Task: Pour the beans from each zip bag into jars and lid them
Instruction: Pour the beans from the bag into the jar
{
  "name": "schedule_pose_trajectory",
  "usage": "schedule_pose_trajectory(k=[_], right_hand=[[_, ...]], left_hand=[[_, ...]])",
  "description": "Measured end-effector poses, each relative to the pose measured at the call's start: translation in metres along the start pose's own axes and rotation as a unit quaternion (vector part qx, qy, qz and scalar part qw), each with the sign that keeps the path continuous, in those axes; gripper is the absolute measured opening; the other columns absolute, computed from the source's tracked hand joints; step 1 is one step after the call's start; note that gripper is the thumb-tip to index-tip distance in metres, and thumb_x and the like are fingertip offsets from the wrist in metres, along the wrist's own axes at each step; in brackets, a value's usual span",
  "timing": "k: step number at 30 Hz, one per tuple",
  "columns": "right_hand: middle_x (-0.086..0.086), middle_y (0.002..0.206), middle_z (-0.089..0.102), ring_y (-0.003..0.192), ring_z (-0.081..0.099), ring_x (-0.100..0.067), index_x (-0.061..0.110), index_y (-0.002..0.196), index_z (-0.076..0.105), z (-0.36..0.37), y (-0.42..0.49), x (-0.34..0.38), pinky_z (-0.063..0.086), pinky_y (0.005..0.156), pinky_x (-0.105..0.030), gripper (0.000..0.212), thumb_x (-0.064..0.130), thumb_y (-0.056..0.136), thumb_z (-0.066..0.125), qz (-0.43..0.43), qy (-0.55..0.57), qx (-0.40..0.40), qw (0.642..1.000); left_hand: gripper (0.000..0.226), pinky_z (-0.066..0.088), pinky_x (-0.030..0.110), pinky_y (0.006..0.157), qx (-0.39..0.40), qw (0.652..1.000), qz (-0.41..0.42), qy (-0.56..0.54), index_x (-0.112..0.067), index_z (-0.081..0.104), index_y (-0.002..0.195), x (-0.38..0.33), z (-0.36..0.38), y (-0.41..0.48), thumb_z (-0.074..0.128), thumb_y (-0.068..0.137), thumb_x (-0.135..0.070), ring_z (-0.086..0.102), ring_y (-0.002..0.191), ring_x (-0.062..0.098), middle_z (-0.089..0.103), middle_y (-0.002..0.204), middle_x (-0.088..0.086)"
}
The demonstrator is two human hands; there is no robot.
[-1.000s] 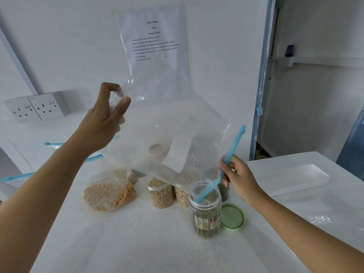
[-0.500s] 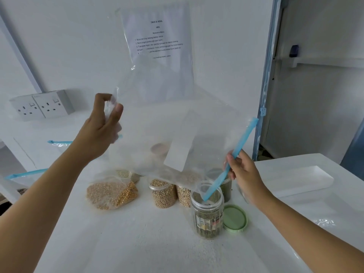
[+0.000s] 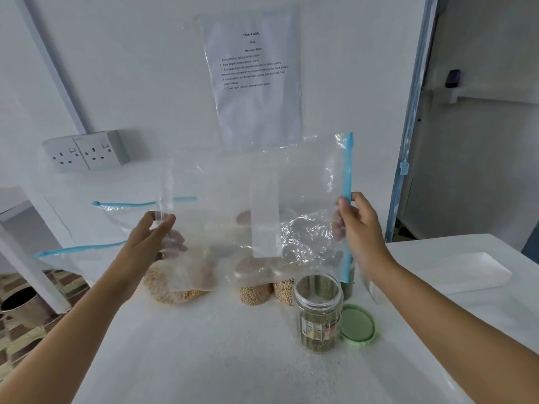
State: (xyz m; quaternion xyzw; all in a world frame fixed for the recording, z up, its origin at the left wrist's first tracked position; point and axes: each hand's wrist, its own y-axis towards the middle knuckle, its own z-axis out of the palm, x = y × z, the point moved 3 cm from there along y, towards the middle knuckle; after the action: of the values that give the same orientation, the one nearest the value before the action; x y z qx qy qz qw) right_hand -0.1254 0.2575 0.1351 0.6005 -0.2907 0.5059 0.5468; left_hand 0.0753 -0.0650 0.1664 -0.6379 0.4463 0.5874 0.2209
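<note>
An empty clear zip bag (image 3: 233,205) with a blue zip strip hangs in the air between my hands, zip edge upright on the right. My left hand (image 3: 151,243) pinches its bottom corner. My right hand (image 3: 357,225) grips the blue zip strip. Below the bag stands an open clear jar (image 3: 318,313) holding dark green beans, with its green lid (image 3: 358,323) flat on the table beside it. Behind the bag are a zip bag of yellow beans (image 3: 172,287) and two jars of pale beans (image 3: 253,290), partly hidden.
Two more flat clear bags with blue zips (image 3: 96,225) lie at the left near a double wall socket (image 3: 84,151). A white tray (image 3: 455,272) sits at the right. An instruction sheet (image 3: 256,77) hangs on the wall. The table's left edge drops to a patterned floor.
Both hands turned the bag: my left hand dropped from high to lower left, and my right hand rose, lifting the zip out of the jar mouth until it stands upright.
</note>
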Motion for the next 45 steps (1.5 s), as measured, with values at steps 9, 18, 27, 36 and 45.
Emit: schedule_pose_trajectory(k=[9,18,27,36,45], right_hand=[[0.000,0.067,0.051,0.053,0.046,-0.011,0.018,0.088,0.052,-0.004,0.010,-0.029,0.043,0.056,-0.032,0.025,0.027,0.109,0.040,0.043,-0.141,-0.032,0.989],[0.008,0.058,0.041,0.049,0.033,-0.007,0.012,0.091,0.053,-0.019,0.017,-0.013,0.029,0.043,-0.021,0.026,0.026,0.110,0.041,0.007,-0.122,0.019,0.992],[0.014,0.053,0.035,0.047,0.028,-0.006,0.014,0.086,0.052,-0.046,0.026,0.012,0.026,0.045,-0.022,0.028,0.026,0.110,0.044,-0.042,-0.136,0.073,0.987],[0.001,0.060,0.037,0.054,0.033,-0.013,0.008,0.098,0.057,-0.074,0.018,0.048,0.031,0.051,-0.024,0.025,0.027,0.109,0.046,-0.049,-0.175,0.247,0.952],[0.014,0.058,0.043,0.055,0.040,-0.009,0.012,0.085,0.060,-0.139,0.030,0.049,0.036,0.055,-0.019,0.042,0.054,0.091,0.064,-0.015,-0.221,0.223,0.949]], left_hand=[[0.064,0.054,0.037,0.076,0.041,0.941,0.062,0.330,-0.016,0.071,0.084,0.019,-0.004,-0.021,0.055,0.085,-0.078,0.061,0.065,0.008,0.069,0.074,-0.008],[0.051,0.054,0.031,0.062,-0.003,0.942,0.074,0.327,-0.037,0.050,0.135,-0.015,0.010,-0.004,0.054,0.093,-0.065,0.067,0.050,0.016,0.072,0.069,-0.006],[0.050,0.052,0.035,0.074,0.050,0.814,0.111,0.567,-0.039,0.062,0.115,-0.046,0.083,0.020,0.035,0.092,-0.074,0.055,0.066,0.010,0.056,0.059,-0.012],[0.041,0.048,0.027,0.084,0.106,0.962,0.122,0.222,-0.029,0.060,0.124,-0.068,0.203,0.037,0.041,0.103,-0.059,0.065,0.098,0.014,0.066,0.107,-0.001],[0.027,0.045,0.032,0.060,0.134,0.988,0.076,-0.026,-0.013,0.056,0.084,-0.088,0.267,0.030,0.056,0.105,-0.031,0.051,0.047,0.026,0.057,0.059,0.012]])
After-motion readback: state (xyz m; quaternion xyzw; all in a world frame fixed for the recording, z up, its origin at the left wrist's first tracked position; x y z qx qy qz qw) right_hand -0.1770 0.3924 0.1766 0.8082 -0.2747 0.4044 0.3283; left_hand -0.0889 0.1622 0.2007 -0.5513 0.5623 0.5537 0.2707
